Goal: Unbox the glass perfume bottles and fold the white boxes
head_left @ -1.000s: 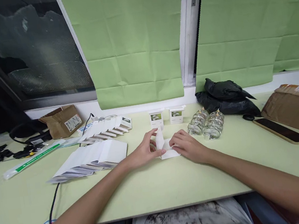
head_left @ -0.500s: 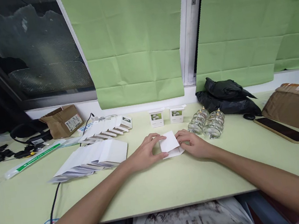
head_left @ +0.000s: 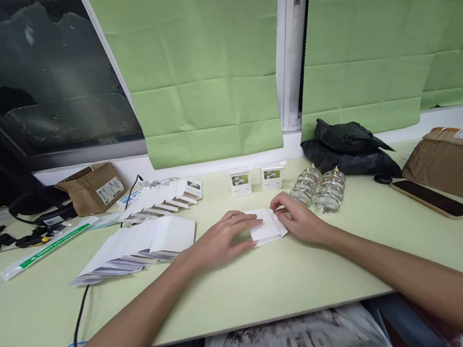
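Note:
A small white cardboard box (head_left: pixel 264 227), folded nearly flat, lies on the table between my hands. My left hand (head_left: pixel 227 236) reaches over its left side with stretched fingers, the thumb near the lower left corner. At the right edge, my right hand (head_left: pixel 299 218) has thumb and fingers pinched on a flap of the box. Behind it stand two small white boxes (head_left: pixel 240 182) with pictures on their fronts. Two rows of round glass bottles (head_left: pixel 328 192) with gold-coloured tips sit just beyond my right hand.
Flat white boxes (head_left: pixel 171 235) lie fanned out on the left, with another overlapping row (head_left: pixel 153 199) behind. A brown carton (head_left: pixel 97 188) and a green-striped packet (head_left: pixel 51 247) are farther left. On the right are black bags (head_left: pixel 347 147), a phone (head_left: pixel 433 199) and a brown parcel (head_left: pixel 456 166).
The small box, raised and partly folded open before, now lies flatter. My left fingers have straightened over it, and my right hand has shifted slightly along its right edge.

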`<state>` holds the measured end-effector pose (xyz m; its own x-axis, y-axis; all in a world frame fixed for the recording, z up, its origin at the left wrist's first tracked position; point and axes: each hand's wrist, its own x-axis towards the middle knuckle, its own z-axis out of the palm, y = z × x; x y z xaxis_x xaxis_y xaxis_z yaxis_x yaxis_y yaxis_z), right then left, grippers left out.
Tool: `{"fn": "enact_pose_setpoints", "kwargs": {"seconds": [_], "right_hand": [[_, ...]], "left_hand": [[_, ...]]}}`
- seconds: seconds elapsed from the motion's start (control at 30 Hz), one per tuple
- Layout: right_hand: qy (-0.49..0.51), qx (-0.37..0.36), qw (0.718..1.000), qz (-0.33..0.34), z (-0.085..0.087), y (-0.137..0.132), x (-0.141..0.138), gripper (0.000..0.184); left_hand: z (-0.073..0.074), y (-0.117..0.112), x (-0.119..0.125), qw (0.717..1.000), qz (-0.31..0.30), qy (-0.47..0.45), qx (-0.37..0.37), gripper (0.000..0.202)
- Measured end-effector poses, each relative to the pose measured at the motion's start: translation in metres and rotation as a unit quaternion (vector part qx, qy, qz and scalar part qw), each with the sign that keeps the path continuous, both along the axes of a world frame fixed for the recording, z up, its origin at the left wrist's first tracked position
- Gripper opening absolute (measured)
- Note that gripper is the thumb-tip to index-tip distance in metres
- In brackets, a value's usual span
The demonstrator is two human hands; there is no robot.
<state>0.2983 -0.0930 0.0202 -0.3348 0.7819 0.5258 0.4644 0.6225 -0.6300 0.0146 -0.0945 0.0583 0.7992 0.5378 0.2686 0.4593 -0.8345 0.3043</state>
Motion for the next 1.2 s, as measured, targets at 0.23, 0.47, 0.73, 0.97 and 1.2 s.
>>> {"fn": "enact_pose_setpoints", "kwargs": {"seconds": [0.23,0.47,0.73,0.97,1.2], "right_hand": [[-0.017,-0.063,0.995,-0.079,-0.004,0.006,0.003,0.012],[0.031,-0.164,0.986,-0.007,-0.009,0.008,-0.001,0.026],[0.130,-0.221,0.965,0.057,-0.012,0.010,-0.003,0.036],[0.282,-0.274,0.918,0.056,-0.010,0.009,-0.009,0.068],[0.284,-0.250,0.920,0.104,-0.004,0.007,-0.011,0.053]], "left_hand": [[-0.005,0.007,-0.005,1.000,0.004,0.020,0.023,0.044],[-0.008,0.010,-0.010,0.998,0.040,-0.006,-0.041,0.037],[-0.033,0.018,0.010,0.944,0.112,-0.233,-0.203,0.027],[-0.036,0.028,0.020,0.793,0.155,-0.409,-0.423,0.099],[-0.029,0.023,0.019,0.796,0.141,-0.400,-0.432,0.065]]}}
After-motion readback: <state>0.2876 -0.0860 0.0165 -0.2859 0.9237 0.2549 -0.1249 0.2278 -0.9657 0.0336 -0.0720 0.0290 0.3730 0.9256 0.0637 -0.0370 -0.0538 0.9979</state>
